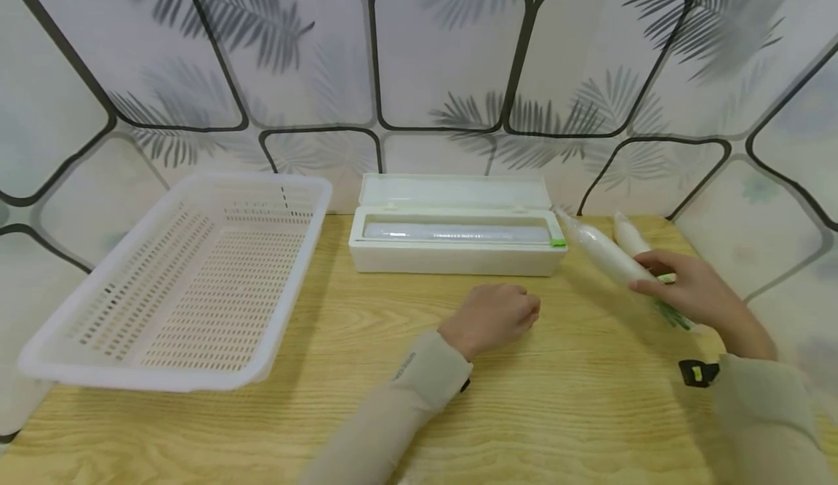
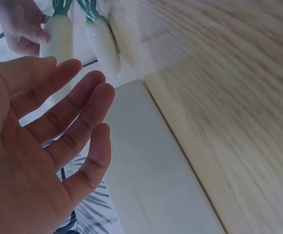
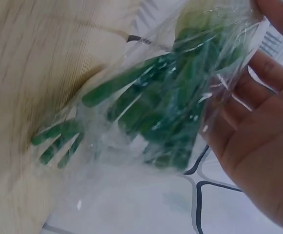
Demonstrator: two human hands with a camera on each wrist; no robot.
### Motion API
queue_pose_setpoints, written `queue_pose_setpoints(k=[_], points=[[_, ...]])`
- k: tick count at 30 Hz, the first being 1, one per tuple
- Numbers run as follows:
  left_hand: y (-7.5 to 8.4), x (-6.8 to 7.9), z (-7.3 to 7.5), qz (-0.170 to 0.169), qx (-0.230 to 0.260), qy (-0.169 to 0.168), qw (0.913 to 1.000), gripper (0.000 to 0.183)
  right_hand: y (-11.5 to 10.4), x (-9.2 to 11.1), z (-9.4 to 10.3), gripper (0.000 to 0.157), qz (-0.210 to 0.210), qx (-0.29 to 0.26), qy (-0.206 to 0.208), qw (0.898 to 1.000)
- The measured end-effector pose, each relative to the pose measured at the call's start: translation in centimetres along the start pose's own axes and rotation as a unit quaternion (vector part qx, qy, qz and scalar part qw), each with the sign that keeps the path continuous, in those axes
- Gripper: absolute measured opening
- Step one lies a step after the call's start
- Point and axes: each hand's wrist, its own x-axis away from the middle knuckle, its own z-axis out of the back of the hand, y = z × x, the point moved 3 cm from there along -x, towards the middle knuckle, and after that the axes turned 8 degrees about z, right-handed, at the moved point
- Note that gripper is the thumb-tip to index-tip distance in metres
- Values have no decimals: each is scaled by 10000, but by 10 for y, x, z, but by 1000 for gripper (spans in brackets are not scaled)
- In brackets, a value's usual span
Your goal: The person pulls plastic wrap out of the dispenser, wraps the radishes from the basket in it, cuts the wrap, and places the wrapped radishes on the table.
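My right hand (image 1: 697, 292) grips a white radish (image 1: 605, 252) near its leafy end, thumb on one side and fingers on the other. In the right wrist view, clear plastic film (image 3: 102, 141) wraps around its cut green stalks (image 3: 156, 107). Behind it lies a second white radish (image 1: 630, 236), partly hidden by the first and by the hand. My left hand (image 1: 491, 318) holds nothing and hovers in front of the white film dispenser box (image 1: 458, 261); its fingers are loosely bent with the palm bare in the left wrist view.
The dispenser's lid (image 1: 455, 191) is raised, with a roll of clear film (image 1: 452, 233) inside and a small green piece (image 1: 558, 242) at its right end. At left stands a white slotted basket (image 1: 288, 310). A patterned curtain-like backdrop (image 1: 445, 56) rises behind the wooden table (image 1: 524, 412).
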Motion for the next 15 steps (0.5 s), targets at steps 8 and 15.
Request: queue_pose_setpoints(k=[8,15], points=[[7,-8,-3,6,-41,-70,10000,21,0,-17,-1,60,-847,122,-4,9963],[12,-13,-8,-84,-68,8,9999,20,5,-34,-13,64,-1116,118,124,9936]])
